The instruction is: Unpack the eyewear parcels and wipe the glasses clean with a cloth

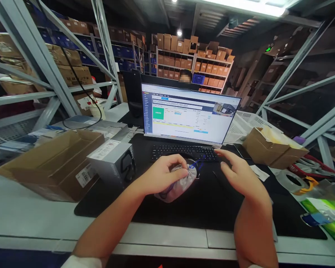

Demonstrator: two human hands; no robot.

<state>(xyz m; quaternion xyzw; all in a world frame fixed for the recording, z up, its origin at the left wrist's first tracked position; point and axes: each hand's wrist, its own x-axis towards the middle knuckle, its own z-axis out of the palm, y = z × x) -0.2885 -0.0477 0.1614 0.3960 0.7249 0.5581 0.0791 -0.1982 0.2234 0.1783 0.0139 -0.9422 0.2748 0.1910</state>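
Observation:
A grey drawstring pouch (179,187) with blue cords lies on the black desk mat (201,214). Its gathered neck is pinched between the thumb and fingers of my left hand (170,169). What the pouch contains is hidden. To the right, my right hand (236,169) hovers over the mat with fingers apart, holding nothing, near the right end of the black keyboard (181,152). Left of my left hand stands a grey product box (111,163) with a white label on top and a dark picture on its side.
Behind the keyboard is a lit monitor (184,115). An open cardboard box (69,171) stands at left, another carton (273,149) at right. A clear tape roll (292,181) and a green-and-white package (328,217) lie at the right. A person's head shows above the monitor.

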